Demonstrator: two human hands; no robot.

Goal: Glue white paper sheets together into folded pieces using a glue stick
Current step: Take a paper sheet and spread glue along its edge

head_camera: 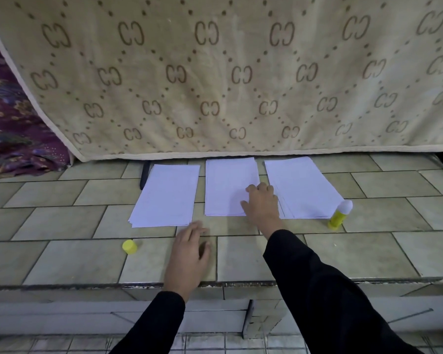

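Three stacks of white paper lie side by side on the tiled ledge: a left stack [165,195], a middle stack [225,185] and a right stack [302,187]. My right hand [262,203] rests with its fingers on the right part of the middle stack. My left hand [188,251] hovers or rests flat on the tiles below the left stack, holding nothing. An uncapped yellow glue stick [339,215] stands by the right stack's near corner. Its yellow cap [129,247] sits on the tiles at the left.
A beige patterned blanket [228,72] hangs right behind the papers. Purple fabric [13,131] is bunched at the far left. A dark pen-like object [145,175] lies beside the left stack. The ledge's front edge [87,286] drops off below my hands.
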